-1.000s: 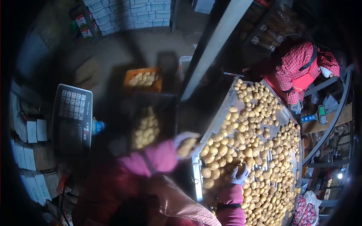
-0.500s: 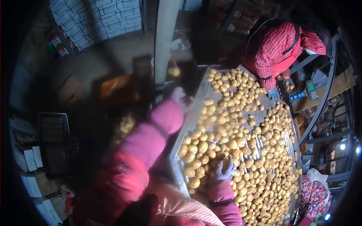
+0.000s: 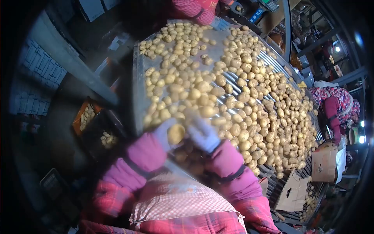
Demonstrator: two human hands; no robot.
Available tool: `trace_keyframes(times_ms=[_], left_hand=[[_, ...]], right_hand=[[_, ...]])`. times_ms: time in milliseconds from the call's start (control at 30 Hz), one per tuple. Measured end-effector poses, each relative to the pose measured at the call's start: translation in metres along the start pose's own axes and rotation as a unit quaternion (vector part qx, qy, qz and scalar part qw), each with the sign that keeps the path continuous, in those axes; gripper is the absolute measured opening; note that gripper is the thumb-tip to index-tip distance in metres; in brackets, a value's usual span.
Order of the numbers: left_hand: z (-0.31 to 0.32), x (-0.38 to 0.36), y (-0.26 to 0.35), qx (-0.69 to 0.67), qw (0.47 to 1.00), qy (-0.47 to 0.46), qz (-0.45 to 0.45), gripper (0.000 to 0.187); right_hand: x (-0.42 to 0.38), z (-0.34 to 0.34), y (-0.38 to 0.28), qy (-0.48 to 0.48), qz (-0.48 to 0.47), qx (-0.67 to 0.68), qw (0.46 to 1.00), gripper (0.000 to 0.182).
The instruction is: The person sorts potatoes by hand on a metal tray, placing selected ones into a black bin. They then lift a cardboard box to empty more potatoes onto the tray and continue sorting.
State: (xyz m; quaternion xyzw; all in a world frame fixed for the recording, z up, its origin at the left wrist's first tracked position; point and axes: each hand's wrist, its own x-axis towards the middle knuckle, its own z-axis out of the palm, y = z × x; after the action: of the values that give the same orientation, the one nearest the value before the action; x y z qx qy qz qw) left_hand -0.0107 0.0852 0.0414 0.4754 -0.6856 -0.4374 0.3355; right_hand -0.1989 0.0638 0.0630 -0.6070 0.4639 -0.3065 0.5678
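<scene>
In the head view, the left hand (image 3: 163,133) grips a potato (image 3: 176,134) by the surface's (image 3: 216,45) near-left corner. Whether the blurred right hand (image 3: 205,135) holds anything, I cannot tell. A gentle, cupped grip should prevent bruising.

Bright, cool light falls on the bench (image 3: 138,85), glinting off its metal bars (image 3: 269,62); left of it, the floor (image 3: 67,104) sinks into murk. Beyond its right side, small lamps (image 3: 362,139) glare. Fingers (image 3: 200,130) above its near edge are blurred; dark, fisheye-bowed margins surround it.
</scene>
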Motion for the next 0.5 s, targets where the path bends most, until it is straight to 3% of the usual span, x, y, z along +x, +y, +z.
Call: trace_keyframes(times_ms=[33,67,100,133,167,200,233,300,333,367,400,433,467,500], left_hand=[[0.005,-0.001,-0.005,-0.243,0.962,-0.009,-0.124,0.045],[0.012,0.0,-0.015,-0.468,0.851,-0.012,-0.239,0.047],[0.013,0.002,-0.025,-0.488,0.842,-0.026,-0.23,0.049],[0.015,0.003,-0.02,-0.487,0.842,-0.019,-0.232,0.049],[0.021,0.004,-0.011,-0.276,0.951,0.055,-0.128,0.053],[0.026,0.005,-0.005,-0.043,0.991,0.123,-0.019,0.059],[0.026,0.01,-0.004,0.02,0.989,0.139,0.048,0.058],[0.024,0.012,-0.004,0.076,0.985,0.148,0.037,0.065],[0.023,0.014,-0.003,0.088,0.983,0.159,0.041,0.066],[0.021,0.014,0.002,0.121,0.984,0.127,-0.02,0.067],[0.021,0.014,0.001,0.125,0.983,0.132,-0.023,0.067],[0.023,0.014,0.0,0.141,0.98,0.14,-0.011,0.067],[0.028,0.014,0.0,0.155,0.977,0.144,0.002,0.067],[0.035,0.011,-0.009,0.207,0.969,0.133,-0.002,0.067]], right_hand=[[0.008,-0.025,0.038,0.048,-0.02,-0.102,0.993,0.053],[0.007,-0.047,0.03,0.165,-0.033,-0.205,0.964,0.046],[0.005,-0.068,0.013,0.213,0.026,-0.122,0.969,0.04],[0.017,-0.113,0.088,0.274,-0.114,-0.312,0.903,0.038],[0.012,-0.141,0.091,0.277,-0.059,-0.438,0.853,0.042],[0.018,-0.165,0.097,0.269,-0.019,-0.467,0.842,0.047],[0.026,-0.183,0.104,0.281,0.005,-0.481,0.83,0.05],[0.049,-0.211,0.122,0.27,0.069,-0.467,0.839,0.06],[0.061,-0.206,0.115,0.26,0.159,-0.464,0.832,0.065],[0.064,-0.194,0.111,0.222,0.202,-0.526,0.796,0.065],[0.064,-0.168,0.077,0.188,0.243,-0.586,0.75,0.066],[0.068,-0.163,0.079,0.172,0.217,-0.577,0.769,0.066],[0.071,-0.162,0.073,0.111,0.166,-0.516,0.833,0.068],[0.069,-0.151,0.074,0.099,0.137,-0.506,0.846,0.069]])
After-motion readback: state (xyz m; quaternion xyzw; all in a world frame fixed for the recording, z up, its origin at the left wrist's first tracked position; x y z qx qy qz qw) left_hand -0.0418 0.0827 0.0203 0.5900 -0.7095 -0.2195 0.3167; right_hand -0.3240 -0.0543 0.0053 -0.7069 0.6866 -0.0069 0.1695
